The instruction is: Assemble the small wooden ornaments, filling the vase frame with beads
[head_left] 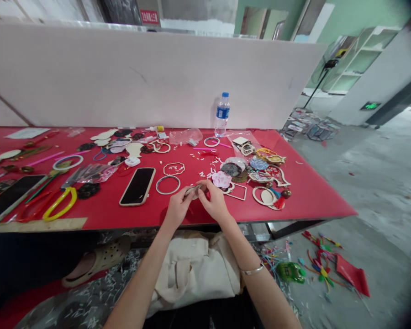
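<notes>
Close to the table's front edge, my left hand and my right hand meet around a small flat greyish piece. Fingertips of both hands pinch it from either side and cover much of it, so its kind is unclear. Just left of my left hand lies a pale ring, with a thin octagonal frame behind it. Beyond my right hand are a pink flower-shaped piece and a thin rectangular frame.
The red table carries a phone, yellow-handled scissors, a water bottle and several ornaments. A white partition rises behind. On my lap rests a cream bag; a green bottle lies on the floor.
</notes>
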The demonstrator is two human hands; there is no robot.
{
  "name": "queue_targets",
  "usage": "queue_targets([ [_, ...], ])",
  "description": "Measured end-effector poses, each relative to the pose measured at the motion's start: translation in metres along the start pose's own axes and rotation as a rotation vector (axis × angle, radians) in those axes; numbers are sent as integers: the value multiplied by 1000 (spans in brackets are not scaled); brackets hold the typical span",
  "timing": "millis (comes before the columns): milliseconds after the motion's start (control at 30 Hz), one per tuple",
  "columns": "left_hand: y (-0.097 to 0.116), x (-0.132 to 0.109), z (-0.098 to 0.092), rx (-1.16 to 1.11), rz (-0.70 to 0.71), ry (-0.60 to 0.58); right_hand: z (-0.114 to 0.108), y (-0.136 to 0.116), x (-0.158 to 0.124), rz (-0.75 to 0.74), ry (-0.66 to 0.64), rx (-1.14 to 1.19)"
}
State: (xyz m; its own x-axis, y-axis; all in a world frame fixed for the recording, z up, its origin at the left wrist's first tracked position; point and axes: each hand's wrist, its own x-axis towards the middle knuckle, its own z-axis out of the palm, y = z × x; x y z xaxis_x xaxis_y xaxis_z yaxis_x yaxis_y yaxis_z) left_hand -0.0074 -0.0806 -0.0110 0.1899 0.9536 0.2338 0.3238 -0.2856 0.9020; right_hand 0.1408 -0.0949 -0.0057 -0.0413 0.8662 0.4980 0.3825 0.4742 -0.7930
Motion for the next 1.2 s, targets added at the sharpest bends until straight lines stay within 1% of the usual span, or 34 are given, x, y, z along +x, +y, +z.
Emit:
queue_targets([
  [433, -4, 0, 1, 21, 34, -5, 1, 1, 0, 1, 21, -11],
  [700, -2, 0, 1, 37, 66, -5, 1, 0, 1, 10, 27, -9],
  [1200, -4, -1, 1, 35, 72, -13, 1, 1, 1, 11, 30, -3],
])
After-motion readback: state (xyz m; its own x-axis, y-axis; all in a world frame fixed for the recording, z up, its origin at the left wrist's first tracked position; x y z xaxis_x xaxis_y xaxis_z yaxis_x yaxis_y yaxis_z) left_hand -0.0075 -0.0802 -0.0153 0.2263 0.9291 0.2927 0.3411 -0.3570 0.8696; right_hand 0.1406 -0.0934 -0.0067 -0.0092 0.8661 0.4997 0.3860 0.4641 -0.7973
